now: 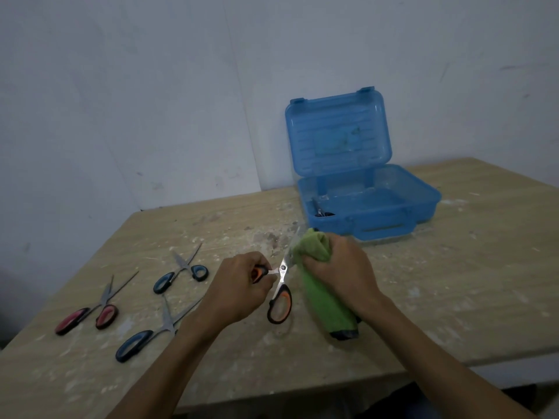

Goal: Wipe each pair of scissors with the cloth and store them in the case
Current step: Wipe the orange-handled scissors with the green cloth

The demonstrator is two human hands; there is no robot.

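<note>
My left hand (242,285) grips one handle of the orange-and-black scissors (280,297), which are spread open above the table. My right hand (341,273) clutches a green cloth (320,294) bunched around one blade; the other blade points up past the cloth. A blue plastic case (372,219) stands open at the back right with one pair of scissors (321,210) in its left compartment. On the table to the left lie red-handled scissors (90,313) and two blue-handled pairs (181,275) (148,337).
The wooden table (453,282) is scuffed and speckled with white marks. Its front edge runs close below my forearms. A pale wall stands behind the table, and the case's raised lid (337,134) leans toward it.
</note>
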